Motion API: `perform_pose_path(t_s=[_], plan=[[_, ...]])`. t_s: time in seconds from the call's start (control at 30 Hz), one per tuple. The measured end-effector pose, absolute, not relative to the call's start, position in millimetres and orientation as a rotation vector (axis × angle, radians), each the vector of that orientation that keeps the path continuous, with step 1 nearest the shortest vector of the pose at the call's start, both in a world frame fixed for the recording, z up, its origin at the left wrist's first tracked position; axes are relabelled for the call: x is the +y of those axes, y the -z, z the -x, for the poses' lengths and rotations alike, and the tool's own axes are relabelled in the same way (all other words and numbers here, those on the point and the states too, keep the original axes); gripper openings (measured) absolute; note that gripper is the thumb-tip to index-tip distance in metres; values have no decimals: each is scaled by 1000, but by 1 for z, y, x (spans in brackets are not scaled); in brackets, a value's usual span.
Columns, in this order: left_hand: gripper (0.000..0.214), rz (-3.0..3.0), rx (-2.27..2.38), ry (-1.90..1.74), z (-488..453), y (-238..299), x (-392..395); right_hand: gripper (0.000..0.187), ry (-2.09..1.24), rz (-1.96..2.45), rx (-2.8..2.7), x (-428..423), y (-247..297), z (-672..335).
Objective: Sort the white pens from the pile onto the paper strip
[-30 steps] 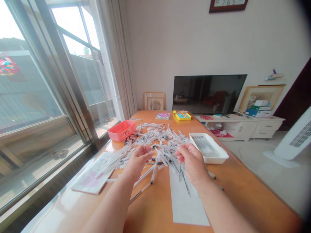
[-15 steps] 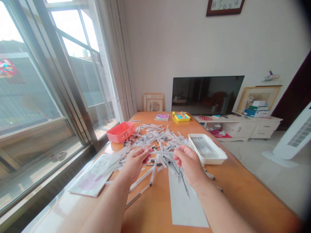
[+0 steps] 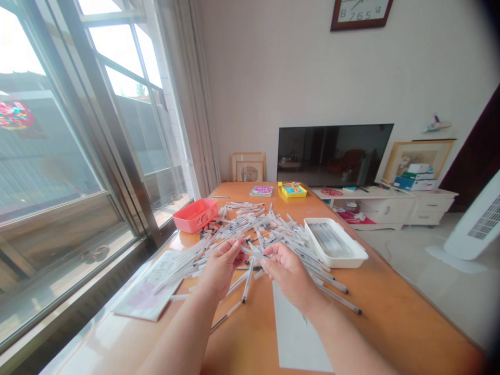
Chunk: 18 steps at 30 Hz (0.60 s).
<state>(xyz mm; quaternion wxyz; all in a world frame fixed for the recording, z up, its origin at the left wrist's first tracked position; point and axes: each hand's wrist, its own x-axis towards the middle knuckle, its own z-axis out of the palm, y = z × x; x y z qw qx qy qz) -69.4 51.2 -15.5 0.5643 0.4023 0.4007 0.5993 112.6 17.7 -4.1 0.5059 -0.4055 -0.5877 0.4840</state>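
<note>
Near the middle of the table my left hand (image 3: 224, 265) is closed in a pinch on one end of a clear pen (image 3: 250, 251). Close by on the right, my right hand (image 3: 287, 273) is closed with thumb and forefinger at the other end of that pen. Its lower fingers are curled out of sight. Beneath and beyond both hands spreads a loose pile of clear pens (image 3: 234, 226), some with black tips. A white sheet of paper (image 3: 299, 338) lies under my right hand and forearm.
Right of the pile stands a white tray (image 3: 357, 256) holding dark slim rods. A red basket (image 3: 187, 224) is at the left. A booklet (image 3: 146, 297) lies front left. Farther back are a yellow box (image 3: 295, 192) and a colourful booklet (image 3: 261, 191).
My right hand has moved left and slightly down, nearer my left hand. Dark rods that showed under it are now mostly hidden. The left hand has barely moved.
</note>
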Motion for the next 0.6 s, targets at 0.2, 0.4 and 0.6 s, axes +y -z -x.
perform_pose_path(t_s=[0.2, 0.4, 0.6], plan=[[43, -791, 929, -1475, 62, 24, 51, 21, -761, 1018, -1714, 12, 18, -98], [46, -716, 916, -1526, 55, 26, 48, 24, -506, 1067, -1839, 9, 25, -89], [46, -792, 928, -1537, 54, 26, 47, 21, -535, 1055, -1836, 10, 26, -90]])
